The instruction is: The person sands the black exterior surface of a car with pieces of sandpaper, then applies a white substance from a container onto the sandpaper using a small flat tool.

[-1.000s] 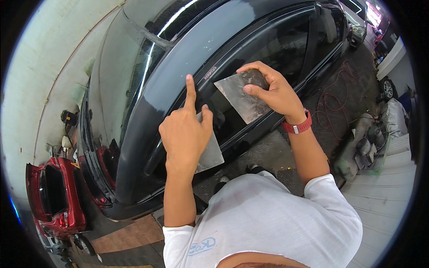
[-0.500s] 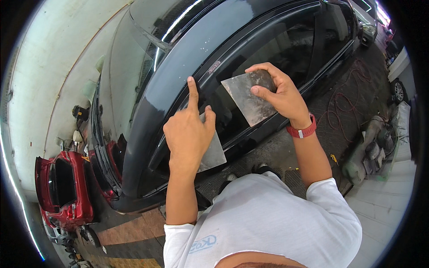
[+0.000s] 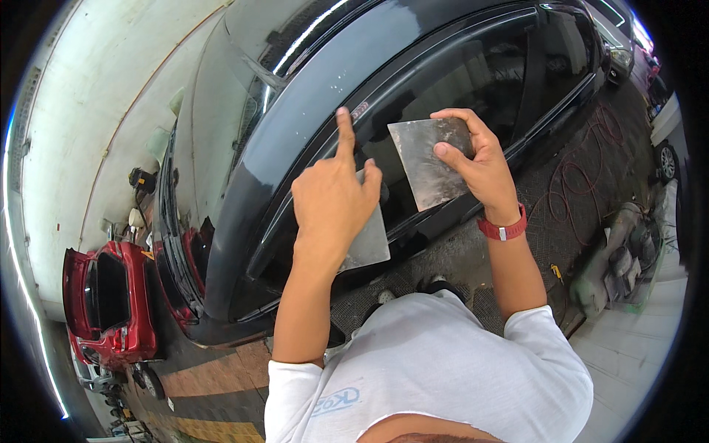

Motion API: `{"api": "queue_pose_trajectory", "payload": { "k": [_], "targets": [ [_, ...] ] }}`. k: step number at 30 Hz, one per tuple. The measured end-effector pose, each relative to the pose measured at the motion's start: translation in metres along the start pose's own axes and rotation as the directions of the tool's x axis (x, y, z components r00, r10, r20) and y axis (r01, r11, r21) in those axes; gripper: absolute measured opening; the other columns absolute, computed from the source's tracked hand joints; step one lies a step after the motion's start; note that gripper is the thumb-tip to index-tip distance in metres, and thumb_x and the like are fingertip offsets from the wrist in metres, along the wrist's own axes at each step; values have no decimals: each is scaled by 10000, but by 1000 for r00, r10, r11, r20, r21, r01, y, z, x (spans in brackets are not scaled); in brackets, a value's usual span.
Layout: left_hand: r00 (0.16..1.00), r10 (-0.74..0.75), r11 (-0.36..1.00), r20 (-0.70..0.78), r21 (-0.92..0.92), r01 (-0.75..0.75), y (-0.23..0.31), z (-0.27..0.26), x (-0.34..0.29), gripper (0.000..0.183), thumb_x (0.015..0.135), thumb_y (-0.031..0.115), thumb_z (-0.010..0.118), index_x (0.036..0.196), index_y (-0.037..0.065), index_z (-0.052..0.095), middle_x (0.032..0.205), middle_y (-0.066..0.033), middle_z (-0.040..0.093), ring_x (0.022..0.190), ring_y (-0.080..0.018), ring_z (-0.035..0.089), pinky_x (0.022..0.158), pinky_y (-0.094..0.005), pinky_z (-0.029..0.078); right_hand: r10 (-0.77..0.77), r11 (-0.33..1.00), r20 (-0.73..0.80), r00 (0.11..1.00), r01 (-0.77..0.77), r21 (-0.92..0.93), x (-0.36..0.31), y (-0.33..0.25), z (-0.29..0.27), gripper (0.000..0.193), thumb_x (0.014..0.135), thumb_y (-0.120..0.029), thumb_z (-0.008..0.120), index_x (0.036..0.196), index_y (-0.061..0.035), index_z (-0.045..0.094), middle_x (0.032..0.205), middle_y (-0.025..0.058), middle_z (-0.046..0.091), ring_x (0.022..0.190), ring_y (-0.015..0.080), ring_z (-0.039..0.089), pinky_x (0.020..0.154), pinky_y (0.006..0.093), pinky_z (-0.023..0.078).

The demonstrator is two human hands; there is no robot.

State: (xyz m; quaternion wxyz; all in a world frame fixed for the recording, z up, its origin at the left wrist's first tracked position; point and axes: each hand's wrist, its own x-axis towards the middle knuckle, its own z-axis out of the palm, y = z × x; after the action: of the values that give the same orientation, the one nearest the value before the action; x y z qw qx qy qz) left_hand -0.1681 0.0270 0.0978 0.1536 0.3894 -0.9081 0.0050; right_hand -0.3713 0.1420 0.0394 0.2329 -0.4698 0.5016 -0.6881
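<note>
Grey sheets (image 3: pixel 443 188): two, one at each hand, above the side of a dark car (image 3: pixel 402 33).
Right hand (image 3: pixel 476 159): one, narrowed on the right sheet (image 3: pixel 425 166), thumb flat on its smudged face, fingers round the far edge.
Left hand (image 3: pixel 332 188): one, forefinger stretched out, thumb spread; it seemed to hold the left sheet (image 3: pixel 369 240) beneath it, but the grip was hidden.
Sheet handling: probably light and thin; straight edges suggested some stiffness, with corners likeliest to bend; the smudged face might have been slippery.
Sheet hold: best taken at an edge, thumb against the flat face.
Wristband (image 3: pixel 502 230): one, red, on the right wrist.
Dark car: one, its pillar near the pointing fingertip; contact could not be told.
Pale specks (image 3: pixel 339 86): several on the pillar, too small to count.
Hose (image 3: pixel 569 181): reddish loops on the floor, number of lengths unclear.
Red car body (image 3: pixel 140 325): one, off to the left.
Farther car (image 3: pixel 620 57): one, partly shown, upper right.
</note>
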Motion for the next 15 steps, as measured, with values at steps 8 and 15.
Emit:
{"api": "queue_pose_trajectory", "payload": {
  "k": [8,15],
  "targets": [
    [999,-30,997,18,78,28,4,2,-2,886,947,338,667,1687,22,298,653,-192,686,608,-384,714,640,-484,576,13,999,-76,997,-15,-33,-10,6,-22,375,972,-83,778,1328,-52,664,1124,15,692,1037,82,627,924,265,514],
    [997,-78,997,27,21,77,9,5,-11,915,954,375,664,1626,-125,296,679,-206,695,625,-396,718,650,-497,577,25,999,-116,993,-21,38,-15,14,-32,374,977,-95,783,1327,-50,662,1133,10,686,1042,85,624,941,267,505]
  ]
}}
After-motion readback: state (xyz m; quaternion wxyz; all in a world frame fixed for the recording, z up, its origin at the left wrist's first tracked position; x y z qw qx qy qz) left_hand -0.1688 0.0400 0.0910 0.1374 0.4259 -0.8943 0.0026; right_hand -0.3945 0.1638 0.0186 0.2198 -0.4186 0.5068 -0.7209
